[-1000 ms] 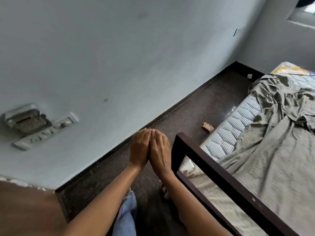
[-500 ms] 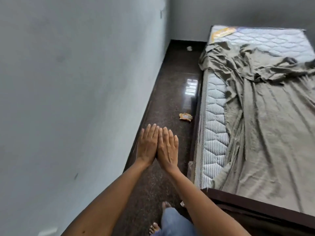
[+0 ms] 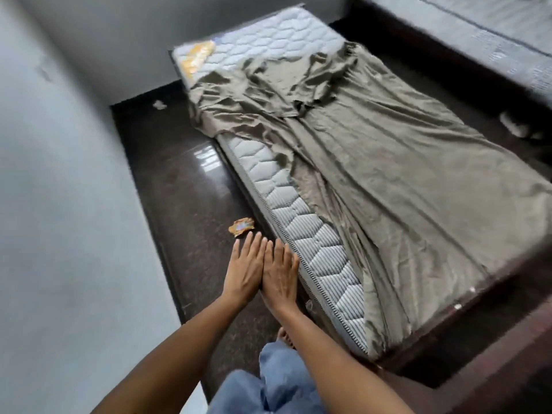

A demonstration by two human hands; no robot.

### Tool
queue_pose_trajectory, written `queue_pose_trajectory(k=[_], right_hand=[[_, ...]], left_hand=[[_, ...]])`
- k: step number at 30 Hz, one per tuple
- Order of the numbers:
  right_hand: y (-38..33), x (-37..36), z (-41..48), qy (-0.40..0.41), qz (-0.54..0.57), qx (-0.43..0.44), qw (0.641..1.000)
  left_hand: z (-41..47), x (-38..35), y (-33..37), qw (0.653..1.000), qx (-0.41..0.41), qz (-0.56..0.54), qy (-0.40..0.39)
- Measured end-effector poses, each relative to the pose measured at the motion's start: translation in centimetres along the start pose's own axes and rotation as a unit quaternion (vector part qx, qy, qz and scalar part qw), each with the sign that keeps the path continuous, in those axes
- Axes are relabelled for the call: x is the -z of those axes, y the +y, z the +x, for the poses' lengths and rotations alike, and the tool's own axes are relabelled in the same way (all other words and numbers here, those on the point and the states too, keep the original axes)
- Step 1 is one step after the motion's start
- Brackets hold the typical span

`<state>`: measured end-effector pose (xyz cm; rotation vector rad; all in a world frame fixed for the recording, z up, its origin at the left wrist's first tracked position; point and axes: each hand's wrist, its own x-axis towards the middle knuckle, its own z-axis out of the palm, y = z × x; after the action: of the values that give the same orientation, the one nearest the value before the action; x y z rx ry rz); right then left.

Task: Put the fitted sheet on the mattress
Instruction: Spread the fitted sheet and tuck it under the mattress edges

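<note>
Two flat palms w/ straight fingers, holding nothing: left hand (image 3: 243, 271) touches right hand (image 3: 279, 276) (side by side). Crumpled olive-green fitted sheet (image 3: 388, 189) lies loose on quilted white mattress (image 3: 301, 231), 1 o'clock.

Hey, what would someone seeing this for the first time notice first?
A rumpled olive fitted sheet lies loose over the mattress, bunched toward the far end, leaving the quilted wall-side edge and far corner bare. Nearer, the left hand and right hand are held flat, side by side, over the dark floor beside a crumpled orange wrapper.
</note>
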<state>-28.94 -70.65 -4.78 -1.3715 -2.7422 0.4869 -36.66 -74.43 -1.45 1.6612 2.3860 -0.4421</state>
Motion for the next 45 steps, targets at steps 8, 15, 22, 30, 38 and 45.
queue_pose_trajectory(k=[8, 15, 22, 30, 38, 45], right_hand=[[3.5, 2.9, 3.5, 0.068, -0.003, -0.216, 0.974], [6.0, 1.6, 4.2, 0.06, -0.018, -0.389, 0.919], [8.0, -1.9, 2.9, 0.088, -0.026, -0.479, 0.873], [14.2, -9.5, -1.1, 0.303, 0.164, -0.607, 0.716], [20.1, -13.5, -2.4, 0.459, 0.581, -0.635, 0.219], [20.1, -11.8, -4.6, 0.507, 0.714, -0.479, -0.053]], left_hand=[[8.6, 3.9, 2.8, 0.965, -0.256, 0.055, -0.023], [14.5, 2.6, 5.7, 0.876, -0.473, 0.09, 0.0], [16.9, -1.4, 9.5, 0.83, -0.551, 0.075, -0.046], [18.9, -8.5, 16.3, 0.87, -0.404, -0.182, -0.216], [19.6, -11.6, 23.9, 0.551, 0.077, -0.684, -0.471], [17.2, -13.3, 21.3, 0.518, 0.087, -0.693, -0.493]])
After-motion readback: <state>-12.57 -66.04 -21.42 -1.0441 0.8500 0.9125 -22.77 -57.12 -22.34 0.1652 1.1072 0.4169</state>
